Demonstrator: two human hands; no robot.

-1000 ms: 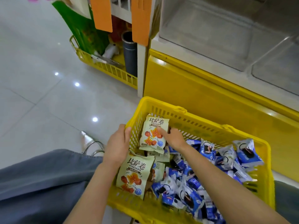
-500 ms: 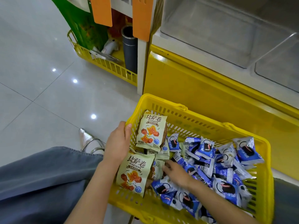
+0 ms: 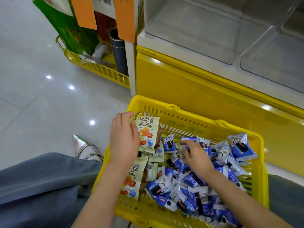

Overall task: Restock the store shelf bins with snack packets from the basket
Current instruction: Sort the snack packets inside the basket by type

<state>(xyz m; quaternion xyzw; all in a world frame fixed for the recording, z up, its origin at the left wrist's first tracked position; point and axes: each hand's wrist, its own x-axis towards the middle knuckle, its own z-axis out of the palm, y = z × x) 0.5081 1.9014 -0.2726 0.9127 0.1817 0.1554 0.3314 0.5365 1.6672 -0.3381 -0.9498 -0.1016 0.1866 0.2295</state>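
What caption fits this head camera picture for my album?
Left hand grips a pale snack packet in the yellow basket; right hand reaches over blue packets.

"BISAJUAN" and 比萨卷 on the cream packet (image 3: 146,132)

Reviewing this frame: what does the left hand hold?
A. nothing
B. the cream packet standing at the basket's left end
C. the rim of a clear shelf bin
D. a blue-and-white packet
B: the left hand holds the cream packet by its left edge inside the yellow basket, while the right hand reaches over the blue-and-white packets.
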